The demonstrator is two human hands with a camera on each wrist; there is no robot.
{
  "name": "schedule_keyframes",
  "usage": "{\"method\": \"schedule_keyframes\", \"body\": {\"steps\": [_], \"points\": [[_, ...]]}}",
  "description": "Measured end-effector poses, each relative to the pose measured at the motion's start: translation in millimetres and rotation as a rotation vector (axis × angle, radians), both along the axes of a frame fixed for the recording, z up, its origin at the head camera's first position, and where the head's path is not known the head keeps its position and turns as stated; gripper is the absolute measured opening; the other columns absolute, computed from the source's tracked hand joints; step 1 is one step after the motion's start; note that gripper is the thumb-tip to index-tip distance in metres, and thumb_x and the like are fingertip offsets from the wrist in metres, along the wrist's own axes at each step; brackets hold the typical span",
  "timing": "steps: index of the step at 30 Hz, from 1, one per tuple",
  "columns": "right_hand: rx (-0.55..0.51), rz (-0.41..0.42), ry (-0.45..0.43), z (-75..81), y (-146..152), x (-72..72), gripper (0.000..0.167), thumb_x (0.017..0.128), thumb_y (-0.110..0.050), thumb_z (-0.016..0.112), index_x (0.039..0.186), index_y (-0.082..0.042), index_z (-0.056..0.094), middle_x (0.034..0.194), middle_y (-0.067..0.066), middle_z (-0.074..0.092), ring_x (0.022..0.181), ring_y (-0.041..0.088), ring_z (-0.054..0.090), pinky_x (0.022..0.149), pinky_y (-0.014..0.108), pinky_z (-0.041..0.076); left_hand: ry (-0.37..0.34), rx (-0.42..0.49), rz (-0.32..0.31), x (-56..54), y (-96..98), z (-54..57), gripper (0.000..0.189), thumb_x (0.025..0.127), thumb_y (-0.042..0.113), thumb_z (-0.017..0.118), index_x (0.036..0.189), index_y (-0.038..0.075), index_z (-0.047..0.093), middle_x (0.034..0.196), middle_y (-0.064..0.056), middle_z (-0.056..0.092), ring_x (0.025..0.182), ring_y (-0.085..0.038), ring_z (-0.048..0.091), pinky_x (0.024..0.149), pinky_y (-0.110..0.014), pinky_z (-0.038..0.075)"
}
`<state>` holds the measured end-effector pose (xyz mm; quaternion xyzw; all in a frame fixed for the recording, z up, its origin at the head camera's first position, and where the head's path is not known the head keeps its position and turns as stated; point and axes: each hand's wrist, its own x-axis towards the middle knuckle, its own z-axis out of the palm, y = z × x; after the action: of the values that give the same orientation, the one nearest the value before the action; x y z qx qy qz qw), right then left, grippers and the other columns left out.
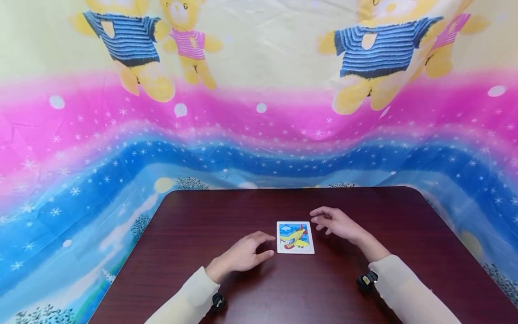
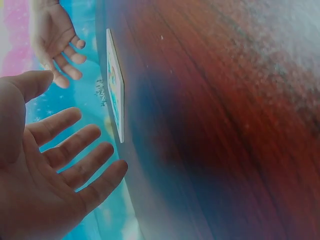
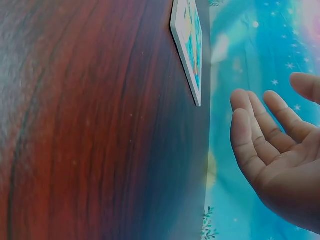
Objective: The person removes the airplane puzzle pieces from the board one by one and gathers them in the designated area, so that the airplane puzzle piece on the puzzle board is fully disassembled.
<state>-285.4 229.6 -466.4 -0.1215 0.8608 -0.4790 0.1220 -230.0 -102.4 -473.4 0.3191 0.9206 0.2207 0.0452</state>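
From the head, an airplane picture board [image 1: 295, 237] lies flat on the dark wooden table [image 1: 348, 297], between the left hand [image 1: 247, 253] and right hand [image 1: 336, 223], both released, fingers loose. The left wrist view shows relaxed, spread fingers near the board; the right wrist view, gently bent fingers holding nothing.

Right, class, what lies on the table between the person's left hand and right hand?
The white-edged airplane picture lies flat on the table between the left hand and the right hand. The head view shows this.
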Motion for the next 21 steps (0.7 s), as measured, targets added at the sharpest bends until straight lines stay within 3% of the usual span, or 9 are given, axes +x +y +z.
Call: {"method": "schedule_keyframes", "body": {"steps": [15, 21], "points": [[-0.020, 0.024, -0.040, -7.1, -20, -7.1, 0.040, 0.101, -0.026, 0.058, 0.133, -0.003, 0.058, 0.124, 0.021, 0.067, 0.097, 0.029, 0.070, 0.073, 0.040, 0.058, 0.005, -0.024, -0.069, -0.4, 8.5, -7.2, 0.048, 0.101, 0.042, 0.055, 0.139, 0.013, 0.059, 0.136, -0.001, 0.061, 0.126, -0.014, 0.058, 0.108, -0.037, 0.048], [-0.009, 0.032, -0.054, -10.3, -28, -10.6, 0.037, 0.101, -0.025, 0.057, 0.132, -0.004, 0.060, 0.119, 0.017, 0.069, 0.094, 0.026, 0.070, 0.072, 0.037, 0.058, -0.011, -0.059, -0.064, -0.5, 13.4, -8.9, 0.048, 0.101, 0.044, 0.055, 0.140, 0.016, 0.059, 0.139, 0.000, 0.060, 0.128, -0.013, 0.057, 0.109, -0.035, 0.048]]}}
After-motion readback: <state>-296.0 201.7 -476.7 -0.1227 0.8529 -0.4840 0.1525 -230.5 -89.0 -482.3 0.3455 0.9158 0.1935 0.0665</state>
